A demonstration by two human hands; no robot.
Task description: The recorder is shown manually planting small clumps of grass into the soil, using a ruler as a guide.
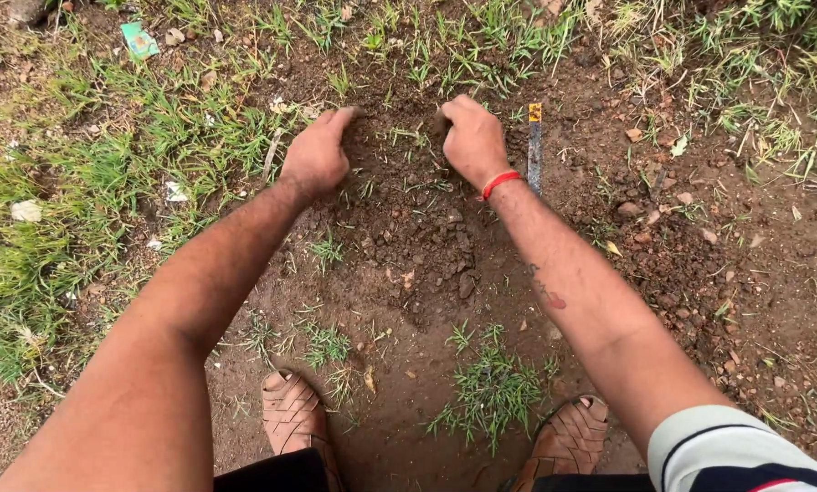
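Hands working loose soil, open ground.
Left hand [315, 155] and right hand [472, 138] are pressing curled fingers into the soil mound [408, 210], gripping nothing; a knife [534, 150] is lying lengthwise, pointing away.

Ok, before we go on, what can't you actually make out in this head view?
- Fingertips of the left hand and right hand: curled into the loose soil, so any grip is hidden.
- Metal tool lying beside the right hand: too thin and soil-covered to identify.
- Green scrap in the grass: too small to tell.
- Sandals: cut off by the bottom edge.
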